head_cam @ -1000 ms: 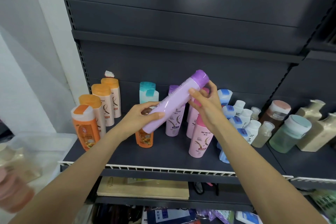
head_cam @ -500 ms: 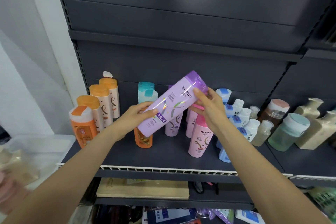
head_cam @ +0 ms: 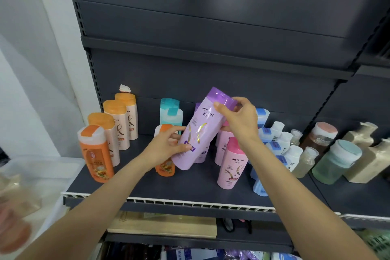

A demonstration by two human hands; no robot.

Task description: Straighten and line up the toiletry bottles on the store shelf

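Both hands grip tilted purple bottle (head_cam: 200,131): left hand (head_cam: 166,148) at base, right hand (head_cam: 238,120) at cap. Orange bottle (head_cam: 165,167) behind left hand; pink bottle (head_cam: 232,164) just right.

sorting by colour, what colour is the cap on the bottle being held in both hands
Purple, a darker shade than the lilac held bottle; the cap shows best in the head view.

Retail shop aisle. Dark metal gondola shelf (head_cam: 130,181) with slotted uprights and a white price-strip edge; branded shampoo bottles (head_cam: 231,164) in rows by colour; more stock below.
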